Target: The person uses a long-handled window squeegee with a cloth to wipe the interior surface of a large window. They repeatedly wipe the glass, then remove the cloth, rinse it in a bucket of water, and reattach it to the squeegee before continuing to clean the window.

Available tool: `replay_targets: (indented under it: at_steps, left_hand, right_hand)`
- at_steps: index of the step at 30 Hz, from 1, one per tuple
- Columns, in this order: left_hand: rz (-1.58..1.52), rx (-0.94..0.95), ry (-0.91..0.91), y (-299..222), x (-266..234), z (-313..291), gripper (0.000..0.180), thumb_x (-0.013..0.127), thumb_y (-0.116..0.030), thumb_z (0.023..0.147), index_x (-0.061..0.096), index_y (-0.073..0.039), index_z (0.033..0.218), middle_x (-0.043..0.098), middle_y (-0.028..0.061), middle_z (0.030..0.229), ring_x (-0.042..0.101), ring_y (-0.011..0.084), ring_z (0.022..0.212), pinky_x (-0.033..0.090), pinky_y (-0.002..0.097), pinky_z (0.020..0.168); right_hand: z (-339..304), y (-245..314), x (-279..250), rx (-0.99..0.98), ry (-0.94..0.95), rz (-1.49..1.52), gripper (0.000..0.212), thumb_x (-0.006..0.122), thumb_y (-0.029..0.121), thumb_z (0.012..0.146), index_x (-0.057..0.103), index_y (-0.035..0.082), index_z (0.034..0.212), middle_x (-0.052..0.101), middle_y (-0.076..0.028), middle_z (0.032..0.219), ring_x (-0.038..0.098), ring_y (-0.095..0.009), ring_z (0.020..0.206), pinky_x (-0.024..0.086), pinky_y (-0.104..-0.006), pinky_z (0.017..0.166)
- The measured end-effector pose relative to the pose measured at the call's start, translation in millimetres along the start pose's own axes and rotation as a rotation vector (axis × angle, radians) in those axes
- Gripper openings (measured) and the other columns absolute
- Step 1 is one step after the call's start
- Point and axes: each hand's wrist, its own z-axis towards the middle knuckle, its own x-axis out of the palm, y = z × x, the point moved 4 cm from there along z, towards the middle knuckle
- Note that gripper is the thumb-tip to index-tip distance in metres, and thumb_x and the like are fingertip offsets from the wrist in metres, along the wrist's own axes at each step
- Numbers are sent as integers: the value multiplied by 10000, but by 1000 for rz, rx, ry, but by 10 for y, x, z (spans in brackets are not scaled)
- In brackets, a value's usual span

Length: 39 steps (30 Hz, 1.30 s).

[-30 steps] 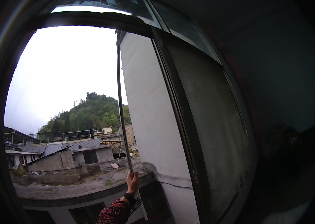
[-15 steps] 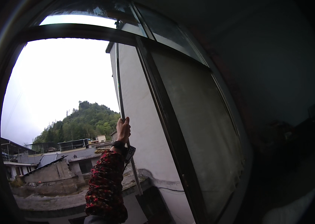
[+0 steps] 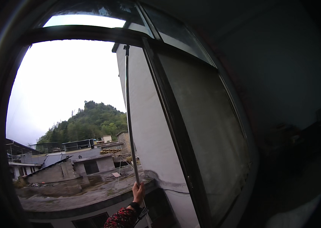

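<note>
My left hand is closed round a long, thin metal pole, low in the window opening. The pole stands nearly upright with a slight lean, and its dark tip is just under the window's crossbar. Its lower end runs down past my wrist and out of the picture. On that wrist is a black band with a small dark device hanging at its right side. The sleeve is red and black patterned. My right hand is out of view.
A dark window frame surrounds the opening, with a greyish pane to the right and the crossbar overhead. Outside, a pale wall stands close behind the pole. Low roofs and a wooded hill lie beyond.
My left hand has moved down and slightly right, still gripping the pole. The pole has come down, its tip dropping from above the crossbar to just below it.
</note>
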Motion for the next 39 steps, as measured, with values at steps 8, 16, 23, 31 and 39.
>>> replay_targets:
  at_steps: [8,16,23,31,39]
  left_hand:
    - [-29,-285,-27,16,-243,-680,254,576,-333,939,431,-157,829,384,-55,535,365,54,395,287,220,350]
    - [100,-235,-179,-61,-544,-810,231,550,-294,946,421,-159,810,386,-31,538,365,98,374,281,261,329]
    - [374,-100,-322,453,-1417,-1487,157,517,-234,961,529,-81,929,493,-18,677,452,73,548,366,247,477]
    - [382,-173,-368,548,-1705,-2319,193,499,-241,974,574,-63,985,519,-14,716,461,81,593,385,255,507]
    - [352,-214,-339,498,-1806,-2963,216,507,-262,974,580,-59,964,498,-21,689,441,81,592,373,267,504]
  right_hand:
    - [-20,95,-27,-20,-2,35,450,632,261,899,504,40,1269,600,-156,1144,633,-206,761,522,-337,731]
    - [-88,240,-76,-53,-4,80,454,630,259,901,499,40,1277,600,-159,1150,634,-202,751,524,-338,726]
    - [-140,287,-74,-53,8,102,457,627,257,903,495,41,1283,600,-161,1155,636,-198,742,525,-339,721]
    - [-152,286,50,-32,25,110,461,625,255,905,490,42,1291,599,-163,1161,638,-194,732,527,-339,715]
    - [-95,248,205,0,25,84,465,623,253,907,486,43,1298,599,-165,1167,639,-190,721,529,-340,710]
